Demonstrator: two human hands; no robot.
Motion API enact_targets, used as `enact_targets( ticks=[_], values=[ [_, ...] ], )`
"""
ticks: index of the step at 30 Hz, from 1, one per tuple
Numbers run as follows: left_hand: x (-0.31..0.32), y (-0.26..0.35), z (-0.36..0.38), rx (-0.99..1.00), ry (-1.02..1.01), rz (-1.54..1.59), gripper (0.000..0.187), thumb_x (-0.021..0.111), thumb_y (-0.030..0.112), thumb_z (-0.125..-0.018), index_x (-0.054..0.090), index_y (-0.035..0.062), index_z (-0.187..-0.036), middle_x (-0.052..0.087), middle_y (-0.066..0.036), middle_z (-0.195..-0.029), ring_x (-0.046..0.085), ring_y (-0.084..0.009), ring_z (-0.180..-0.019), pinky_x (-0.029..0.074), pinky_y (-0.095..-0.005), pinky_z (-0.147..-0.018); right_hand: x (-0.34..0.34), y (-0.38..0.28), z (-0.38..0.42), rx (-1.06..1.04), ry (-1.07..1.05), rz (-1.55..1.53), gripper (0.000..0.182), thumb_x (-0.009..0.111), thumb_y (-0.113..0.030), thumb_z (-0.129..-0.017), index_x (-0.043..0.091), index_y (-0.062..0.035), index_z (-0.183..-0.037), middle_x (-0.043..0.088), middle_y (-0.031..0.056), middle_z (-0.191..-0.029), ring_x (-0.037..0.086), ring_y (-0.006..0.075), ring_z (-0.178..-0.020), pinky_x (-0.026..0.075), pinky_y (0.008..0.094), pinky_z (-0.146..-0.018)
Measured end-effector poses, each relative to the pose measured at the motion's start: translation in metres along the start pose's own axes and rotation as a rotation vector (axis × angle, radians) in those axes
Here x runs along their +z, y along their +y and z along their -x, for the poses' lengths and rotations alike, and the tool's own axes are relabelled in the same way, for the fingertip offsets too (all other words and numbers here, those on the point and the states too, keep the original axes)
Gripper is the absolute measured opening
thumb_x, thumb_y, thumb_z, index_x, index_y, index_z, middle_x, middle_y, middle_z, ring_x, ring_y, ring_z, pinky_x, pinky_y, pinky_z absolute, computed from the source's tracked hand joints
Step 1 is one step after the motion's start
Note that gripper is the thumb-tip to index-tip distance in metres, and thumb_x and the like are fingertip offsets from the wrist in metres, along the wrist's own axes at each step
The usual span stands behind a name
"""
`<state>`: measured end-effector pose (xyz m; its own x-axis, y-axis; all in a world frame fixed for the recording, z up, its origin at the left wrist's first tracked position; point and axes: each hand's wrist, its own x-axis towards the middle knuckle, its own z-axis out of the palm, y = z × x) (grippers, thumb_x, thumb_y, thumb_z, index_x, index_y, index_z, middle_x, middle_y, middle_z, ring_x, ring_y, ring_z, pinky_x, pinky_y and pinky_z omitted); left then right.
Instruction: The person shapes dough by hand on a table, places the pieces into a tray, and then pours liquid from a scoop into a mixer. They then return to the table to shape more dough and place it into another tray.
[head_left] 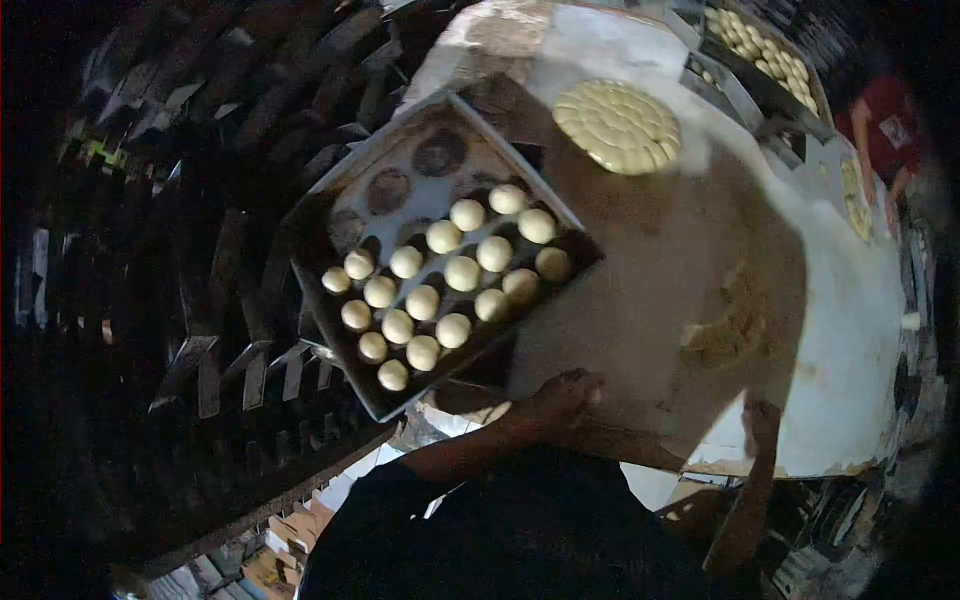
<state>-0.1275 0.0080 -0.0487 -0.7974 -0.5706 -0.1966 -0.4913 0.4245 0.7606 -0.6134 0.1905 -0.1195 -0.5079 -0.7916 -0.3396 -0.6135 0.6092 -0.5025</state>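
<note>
- The wide, flour-dusted brown bench [660, 250] fills the middle and right of your view, with a white sheet covering its far right part.
- To your left stands a dark rack of stacked metal trays [200, 300], too dim to make out in detail.
- A rectangular dark metal baking tray [330, 215] rests tilted at the bench's left edge, between the rack and the bench. Its far end shows bare round marks.
- On that tray sit rows of small pale round dough balls [440, 285], filling its nearer half, close together.
- A round disc of pale dough divided into many small portions [617, 125] lies on the bench beyond the tray, well apart from your hands.
- A loose heap of brown flour scraps [725, 330] lies on the bench to the right.
- Your left hand [560, 398] rests on the bench's near edge, just beside the tray's near corner, fingers curled and close together, gripping nothing visible.
- Your right hand [762, 420] rests on the near edge further right; it is dim, so you cannot tell how its fingers are set.
- Another person in a red top [885, 125] stands at the far right corner.
</note>
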Motion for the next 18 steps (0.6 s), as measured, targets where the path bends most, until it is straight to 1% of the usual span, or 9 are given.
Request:
enact_targets(
  ticks=[2,4,5,7,9,11,13,16,18],
  values=[
    [-0.085,-0.001,0.028,0.032,0.213,0.106,0.043,0.055,0.024,-0.093,0.046,0.0042,-0.129,0.055,-0.02,-0.121,0.054,-0.036,-0.112,0.042,-0.0453,-0.096,0.0,-0.014,-0.021,-0.021,-0.127,-0.022,0.024,0.063,-0.023,-0.082,0.064,-0.0082,-0.1,0.063,0.0143,-0.102,0.062,0.0243,-0.094,0.048,0.0417,-0.086],
    [-0.166,-0.023,0.051,0.114,0.567,-0.028,0.035,0.056,0.017,-0.09,0.052,0.0029,-0.122,0.057,-0.02,-0.115,0.056,-0.0346,-0.106,0.045,-0.0416,-0.09,0.023,-0.073,-0.036,-0.6,0.145,0.34,0.037,0.065,-0.031,-0.083,0.06,-0.0088,-0.112,0.059,0.0143,-0.112,0.06,0.0266,-0.1,0.05,0.0424,-0.085],
    [-0.206,-0.039,0.06,0.063,0.708,-0.112,0.033,0.058,0.008,-0.086,0.054,0.0016,-0.118,0.059,-0.02,-0.11,0.058,-0.0328,-0.102,0.046,-0.0393,-0.086,0.034,-0.178,-0.021,-0.562,-0.043,0.053,0.034,0.062,-0.028,-0.086,0.059,-0.0074,-0.113,0.059,0.0138,-0.113,0.06,0.0256,-0.101,0.051,0.0412,-0.084],
    [-0.263,-0.077,0.069,-0.199,0.753,-0.015,0.032,0.061,0.009,-0.081,0.055,-0.0003,-0.111,0.055,-0.027,-0.109,0.054,-0.0465,-0.098,0.045,-0.0496,-0.082,0.055,-0.391,0.009,-0.362,-0.365,-0.557,0.028,0.055,-0.021,-0.092,0.057,-0.0046,-0.115,0.059,0.0129,-0.114,0.06,0.0237,-0.101,0.052,0.0388,-0.081],
    [-0.283,-0.155,0.068,-0.396,0.614,-0.158,0.045,0.067,0.022,-0.082,0.053,0.0036,-0.121,0.064,-0.021,-0.103,0.06,-0.0407,-0.097,0.047,-0.0436,-0.083,0.109,-0.496,0.001,-0.955,-0.348,-0.518,0.034,0.053,-0.014,-0.093,0.048,-0.0036,-0.125,0.06,0.0125,-0.108,0.062,0.0215,-0.093,0.05,0.0339,-0.08],
    [-0.279,-0.189,0.068,-0.407,0.592,-0.235,0.051,0.069,0.029,-0.08,0.053,0.0058,-0.122,0.062,-0.021,-0.111,0.057,-0.0411,-0.105,0.045,-0.0459,-0.089,0.135,-0.599,0.027,-1.132,-0.341,-0.5,0.036,0.058,-0.013,-0.089,0.048,-0.0027,-0.122,0.058,0.0137,-0.112,0.063,0.0269,-0.091,0.05,0.037,-0.081],
    [-0.278,-0.19,0.066,-0.392,0.595,-0.188,0.06,0.071,0.032,-0.078,0.049,0.0048,-0.127,0.059,-0.022,-0.116,0.054,-0.0411,-0.11,0.043,-0.0462,-0.094,0.188,-0.647,-0.001,-1.368,-0.239,-0.28,0.033,0.063,-0.018,-0.086,0.054,-0.0017,-0.113,0.057,0.0151,-0.114,0.06,0.0341,-0.095,0.049,0.04,-0.083],
    [-0.276,-0.179,0.083,-0.379,0.645,-0.174,0.072,0.072,0.032,-0.077,0.04,0.0019,-0.134,0.052,-0.024,-0.126,0.048,-0.0406,-0.118,0.039,-0.0453,-0.099,0.225,-0.654,-0.022,-1.418,-0.211,0.127,0.029,0.064,-0.026,-0.084,0.059,-0.0033,-0.103,0.056,0.0157,-0.113,0.052,0.0358,-0.109,0.046,0.0427,-0.088],
    [-0.278,-0.161,0.091,-0.291,0.675,-0.191,0.083,0.073,0.028,-0.076,0.028,-0.0023,-0.139,0.045,-0.026,-0.132,0.043,-0.041,-0.123,0.037,-0.0439,-0.102,0.196,-0.626,-0.014,-1.402,-0.139,-0.077,0.028,0.063,-0.024,-0.085,0.059,-0.0031,-0.103,0.057,0.0162,-0.112,0.053,0.0358,-0.105,0.047,0.0431,-0.086]
  ],
)
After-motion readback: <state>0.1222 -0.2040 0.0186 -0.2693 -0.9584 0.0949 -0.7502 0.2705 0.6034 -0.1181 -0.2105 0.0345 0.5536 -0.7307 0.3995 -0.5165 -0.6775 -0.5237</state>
